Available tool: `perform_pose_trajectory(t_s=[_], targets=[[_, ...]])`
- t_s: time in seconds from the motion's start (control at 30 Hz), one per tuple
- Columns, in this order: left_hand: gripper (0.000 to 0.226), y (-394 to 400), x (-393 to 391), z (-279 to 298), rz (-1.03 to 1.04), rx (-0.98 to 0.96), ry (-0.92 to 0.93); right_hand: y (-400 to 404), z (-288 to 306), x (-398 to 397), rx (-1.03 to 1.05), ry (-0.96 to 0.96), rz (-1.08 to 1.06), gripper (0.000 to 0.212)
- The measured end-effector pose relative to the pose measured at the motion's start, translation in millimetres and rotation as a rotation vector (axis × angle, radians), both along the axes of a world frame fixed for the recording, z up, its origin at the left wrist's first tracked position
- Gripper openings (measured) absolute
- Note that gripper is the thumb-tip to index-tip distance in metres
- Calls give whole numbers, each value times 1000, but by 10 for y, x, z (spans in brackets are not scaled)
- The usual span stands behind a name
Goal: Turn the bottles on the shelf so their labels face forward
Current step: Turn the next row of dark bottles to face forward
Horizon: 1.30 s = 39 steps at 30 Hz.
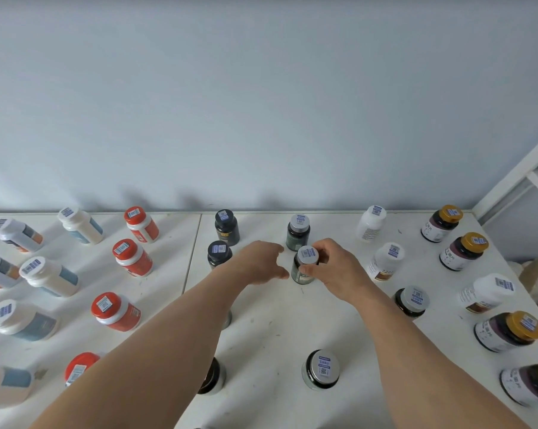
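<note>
1. The right hand [332,267] gripped a dark green bottle [303,270] with a grey cap, thumb and fingers curled around its neck and cap. The bottle stood upright near the middle of the white shelf [277,329], in front of a matching green bottle [298,232].
2. The left hand [258,263] hovered just left of the held bottle, fingers loosely extended and holding nothing; I could not tell whether it touched the bottle.
3. None of the bottles showed their contents; all were capped, and each visible cap carried a small blue-and-white sticker.
4. Four orange bottles with red caps stood in a column at left, the nearest [79,368] partly hidden by the forearm.
5. Four dark bottles with gold caps ran down the right edge, the farthest [441,222] by the wall.
6. Two black bottles [226,227] stood behind the left hand.
7. Several white bottles with blue labels, such as one [49,275], stood at far left.
</note>
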State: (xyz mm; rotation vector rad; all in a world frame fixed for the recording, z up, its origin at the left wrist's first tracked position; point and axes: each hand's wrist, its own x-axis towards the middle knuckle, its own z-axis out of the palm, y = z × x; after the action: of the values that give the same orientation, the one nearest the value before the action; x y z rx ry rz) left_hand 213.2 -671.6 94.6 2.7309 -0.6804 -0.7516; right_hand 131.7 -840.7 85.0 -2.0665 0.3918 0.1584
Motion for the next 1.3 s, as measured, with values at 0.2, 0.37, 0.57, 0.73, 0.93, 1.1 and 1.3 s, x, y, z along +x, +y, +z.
perform_pose_trajectory(t_s=[0.2, 0.37, 0.57, 0.73, 0.93, 1.1, 1.3], targets=[[65, -59, 114, -46, 39, -33, -18, -111, 76, 145, -2, 12, 20, 62], [57, -111, 245, -32, 75, -46, -49, -208, 188, 605, -156, -26, 91, 67], [63, -141, 374, -44, 116, -88, -28, -239, 96, 865, -176, 29, 209, 54], [55, -126, 471, -16, 194, -302, 152, -280, 297, 942, -140, -70, 205, 29], [36, -130, 545, 97, 141, -397, 352, -260, 515, 980, -201, -83, 194, 24], [39, -115, 607, 81, 138, -387, 503, -232, 529, 993, -225, -58, 152, 29], [57, -135, 627, 20, 166, -420, 601, -256, 508, 1001, -208, -41, 143, 31]])
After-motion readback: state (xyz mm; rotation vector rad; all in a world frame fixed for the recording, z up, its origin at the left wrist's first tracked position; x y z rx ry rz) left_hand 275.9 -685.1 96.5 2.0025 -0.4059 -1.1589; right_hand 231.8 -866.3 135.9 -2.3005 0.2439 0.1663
